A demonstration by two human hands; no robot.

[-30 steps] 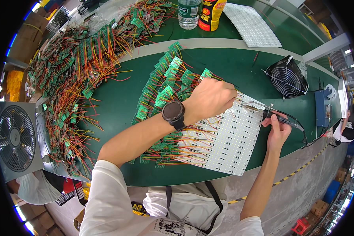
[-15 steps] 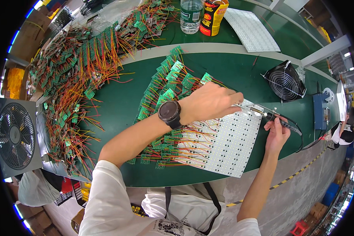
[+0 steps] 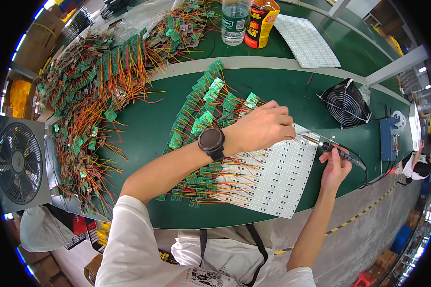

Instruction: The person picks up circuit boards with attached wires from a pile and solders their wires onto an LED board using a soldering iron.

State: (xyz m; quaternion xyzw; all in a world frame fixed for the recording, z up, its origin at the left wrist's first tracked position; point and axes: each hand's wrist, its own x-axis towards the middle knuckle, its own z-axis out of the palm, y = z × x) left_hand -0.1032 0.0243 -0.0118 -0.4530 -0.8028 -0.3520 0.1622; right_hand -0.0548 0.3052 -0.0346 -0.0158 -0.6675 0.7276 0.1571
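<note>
My right hand (image 3: 336, 167) grips a soldering iron (image 3: 327, 146) with a thin metal guide alongside it. The iron's tip points left, toward the far right part of a white panel (image 3: 285, 179) dotted with small light and black spots. Close to that tip, my left hand (image 3: 263, 126) is pinched above the panel; what its fingertips hold is hidden. Small green circuit boards (image 3: 181, 125) with red and yellow wires lie in rows under and around my left forearm. Several of their wires reach onto the panel's left part.
A large heap of wired circuit boards (image 3: 122, 62) covers the table's left side. At the back stand a water bottle (image 3: 234, 24) and an orange-and-black bottle (image 3: 261, 24), beside another white panel (image 3: 309, 43). A black fan (image 3: 347, 103) and a blue soldering unit (image 3: 390, 138) are at right.
My left hand's pinched fingertips have come slightly lower, nearer the iron's tip. The soldering iron has shifted a little, still in my right hand. The whole view has moved slightly.
</note>
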